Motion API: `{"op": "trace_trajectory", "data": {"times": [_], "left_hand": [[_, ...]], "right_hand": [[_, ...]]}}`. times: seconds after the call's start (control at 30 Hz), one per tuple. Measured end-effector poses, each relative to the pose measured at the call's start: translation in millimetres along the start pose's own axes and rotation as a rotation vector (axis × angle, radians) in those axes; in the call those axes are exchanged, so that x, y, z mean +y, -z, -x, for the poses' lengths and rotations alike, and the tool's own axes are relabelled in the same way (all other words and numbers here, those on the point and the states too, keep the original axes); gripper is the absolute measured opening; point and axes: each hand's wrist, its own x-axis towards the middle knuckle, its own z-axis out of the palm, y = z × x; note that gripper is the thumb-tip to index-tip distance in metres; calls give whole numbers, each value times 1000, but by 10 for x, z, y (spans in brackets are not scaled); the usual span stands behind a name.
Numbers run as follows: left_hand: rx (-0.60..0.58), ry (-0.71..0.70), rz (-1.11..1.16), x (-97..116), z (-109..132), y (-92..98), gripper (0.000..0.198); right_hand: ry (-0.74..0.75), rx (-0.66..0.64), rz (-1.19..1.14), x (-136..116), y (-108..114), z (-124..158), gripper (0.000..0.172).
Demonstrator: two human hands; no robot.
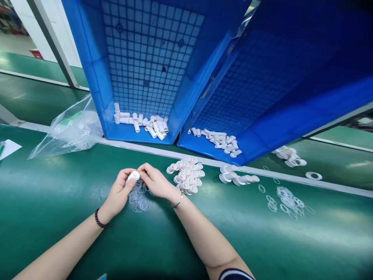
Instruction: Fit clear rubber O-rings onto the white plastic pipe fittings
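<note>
Near the middle of the green belt (58, 182), a little toward its far edge, the person's two bare hands meet around one small white fitting (134, 175). The left hand (118, 192) has its thumb and fingers curled about the fitting from the left side, and the right hand (155, 181) pinches the fitting's other end with its fingertips; both hands are closed on it and hold it just above the belt. Directly under the hands lies a loose heap of clear rings (138, 199), flat on the belt. A dark bead bracelet (99, 219) sits on the left wrist and a thin silver bangle (177, 202) on the right.

Just right of the right hand stands a tight cluster of white fittings (188, 175), open ends up. Further right, close to the far edge, a smaller group of fittings (237, 177) lies on its side, and beyond it toward the right edge a second scatter of rings (287, 200) is spread out.

Along the far edge two blue crates are tipped toward the person: the left crate (87, 58) and the right crate (305, 109) each hold white fittings gathered at the low side. A crumpled clear plastic bag (70, 130) rests beside the left crate, and a white sheet (8, 147) lies at the left edge.
</note>
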Motion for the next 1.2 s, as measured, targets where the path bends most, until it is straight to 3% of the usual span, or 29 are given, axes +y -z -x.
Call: {"op": "trace_trajectory", "data": {"times": [0.13,0.37,0.47,0.57,0.63,0.77,0.97,1.1,1.2], "left_hand": [[25,166,300,45,-12,-36,36],[-21,299,546,111,-40,-32,29],[80,341,664,121,-86,5,27],[238,370,794,132,-139,56,18],[270,422,857,147,-158,73,13],[208,506,944,205,-137,48,32],[158,562,930,210,-30,-50,32],[-40,492,787,156,61,-125,24],[-70,415,639,164,82,-110,41]], "right_hand": [[24,34,-19,10,-50,5,10],[79,153,130,41,-127,16,8],[220,243,262,23,-183,51,8],[439,186,527,-15,-250,86,14],[491,173,694,-40,-285,101,16],[467,266,809,-69,-298,121,21],[514,337,854,-80,-302,190,19],[493,364,864,-134,-224,336,16],[364,452,840,-154,-78,526,12]]}}
